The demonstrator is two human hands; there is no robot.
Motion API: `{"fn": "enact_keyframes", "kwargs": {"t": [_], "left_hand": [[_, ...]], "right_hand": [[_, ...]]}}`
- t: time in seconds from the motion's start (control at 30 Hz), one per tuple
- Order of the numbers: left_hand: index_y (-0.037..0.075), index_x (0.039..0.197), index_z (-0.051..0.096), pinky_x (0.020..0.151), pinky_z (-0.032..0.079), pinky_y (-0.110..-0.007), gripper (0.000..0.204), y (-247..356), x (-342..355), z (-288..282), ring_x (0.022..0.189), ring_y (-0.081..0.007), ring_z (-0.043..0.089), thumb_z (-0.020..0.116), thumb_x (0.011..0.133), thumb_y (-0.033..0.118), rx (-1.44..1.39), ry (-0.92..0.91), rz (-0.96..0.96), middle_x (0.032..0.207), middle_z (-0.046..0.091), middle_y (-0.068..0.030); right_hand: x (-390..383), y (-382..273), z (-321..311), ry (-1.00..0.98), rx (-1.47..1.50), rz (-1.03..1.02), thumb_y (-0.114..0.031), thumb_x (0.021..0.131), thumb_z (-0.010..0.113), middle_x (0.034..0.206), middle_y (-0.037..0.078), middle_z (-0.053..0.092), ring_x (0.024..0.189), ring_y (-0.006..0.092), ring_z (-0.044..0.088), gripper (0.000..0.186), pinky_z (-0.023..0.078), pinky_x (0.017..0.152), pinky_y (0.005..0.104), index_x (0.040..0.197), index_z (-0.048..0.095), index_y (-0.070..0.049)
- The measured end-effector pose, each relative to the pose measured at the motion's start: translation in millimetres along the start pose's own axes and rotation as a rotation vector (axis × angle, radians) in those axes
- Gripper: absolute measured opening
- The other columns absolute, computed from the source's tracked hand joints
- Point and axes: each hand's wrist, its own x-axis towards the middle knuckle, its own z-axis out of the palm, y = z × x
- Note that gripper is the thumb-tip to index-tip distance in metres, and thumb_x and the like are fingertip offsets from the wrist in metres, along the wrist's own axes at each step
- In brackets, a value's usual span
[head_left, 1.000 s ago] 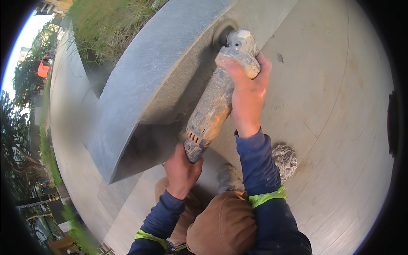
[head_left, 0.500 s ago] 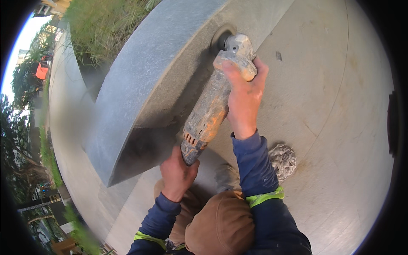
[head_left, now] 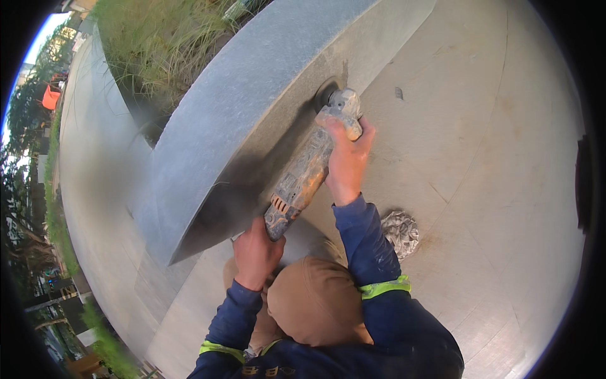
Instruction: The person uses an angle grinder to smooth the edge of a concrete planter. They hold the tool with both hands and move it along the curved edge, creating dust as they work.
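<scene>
My right hand [head_left: 346, 161] grips the head of a dust-caked angle grinder [head_left: 303, 174] with grey and orange body, thumb and fingers wrapped round it. My left hand [head_left: 257, 252] is closed on the grinder's rear end, lower down. The tool lies diagonally, with its disc [head_left: 324, 94] at the shadowed side face of a curved grey concrete planter [head_left: 221, 107]; the disc is partly hidden behind the tool's head. A brown padded knee [head_left: 315, 297] is below my hands, between my forearms.
Long grass [head_left: 151, 44] fills the planter at the upper left. A crumpled silvery bundle [head_left: 400, 234] lies on the pale paved floor [head_left: 480, 183] right of my right forearm. An orange object [head_left: 51, 96], trees and greenery [head_left: 25, 208] stand at the far left.
The grinder's head and my right hand have moved down and slightly left in the picture, along the planter's face. My left hand has shifted slightly left. Both grips stay closed.
</scene>
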Motion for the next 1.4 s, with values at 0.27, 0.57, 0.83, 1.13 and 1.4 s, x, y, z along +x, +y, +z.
{"fn": "enact_keyframes", "kwargs": {"t": [0.27, 0.57, 0.83, 1.13, 1.4], "left_hand": [[0.002, 0.086, 0.054, 0.062, 0.049, -0.052, 0.031, 10, 0, -17, 0.068, -0.0454, 0.062, 0.071, 0.064, 0.015, 0.008, 0.041, -0.011, 0.070, 0.063, -0.0233], [0.002, 0.085, 0.052, 0.060, 0.048, -0.051, 0.030, 10, -2, -14, 0.069, -0.0452, 0.062, 0.071, 0.065, 0.013, 0.079, -0.033, -0.027, 0.071, 0.063, -0.0229], [0.002, 0.087, 0.054, 0.062, 0.049, -0.052, 0.030, 11, 3, -14, 0.070, -0.0454, 0.062, 0.071, 0.066, 0.015, 0.036, 0.005, 0.024, 0.072, 0.064, -0.0235], [0.002, 0.086, 0.054, 0.061, 0.049, -0.051, 0.030, -24, -23, -16, 0.071, -0.0465, 0.062, 0.071, 0.065, 0.014, -0.008, 0.055, -0.020, 0.071, 0.063, -0.0237], [0.004, 0.089, 0.055, 0.062, 0.051, -0.050, 0.036, -50, -40, -18, 0.070, -0.0431, 0.065, 0.074, 0.065, 0.023, 0.022, -0.084, -0.081, 0.074, 0.066, -0.0212]], "right_hand": [[-2, -18, 13, -0.034, 0.104, -0.038, -0.017, 0.085, 0.075, 0.119, 0.018, 0.053, 0.108, 0.0209, 0.055, 0.070, 0.045, 0.095, 0.0308, 0.136, 0.033, 0.008], [-1, -12, 5, 0.018, 0.076, 0.085, -0.018, 0.084, 0.075, 0.121, 0.019, 0.053, 0.108, 0.0212, 0.055, 0.072, 0.046, 0.094, 0.0314, 0.136, 0.032, 0.008], [4, -9, 5, -0.017, 0.115, 0.033, -0.020, 0.083, 0.074, 0.121, 0.019, 0.053, 0.110, 0.0225, 0.055, 0.073, 0.046, 0.094, 0.0324, 0.136, 0.032, 0.007], [-37, -6, 18, -0.102, 0.025, -0.128, -0.013, 0.084, 0.075, 0.120, 0.019, 0.052, 0.106, 0.0195, 0.055, 0.073, 0.048, 0.091, 0.0316, 0.136, 0.029, 0.010], [-60, 31, 9, -0.025, 0.049, -0.032, -0.012, 0.083, 0.076, 0.116, 0.017, 0.054, 0.102, 0.0187, 0.057, 0.071, 0.050, 0.089, 0.0310, 0.134, 0.032, 0.009]]}}
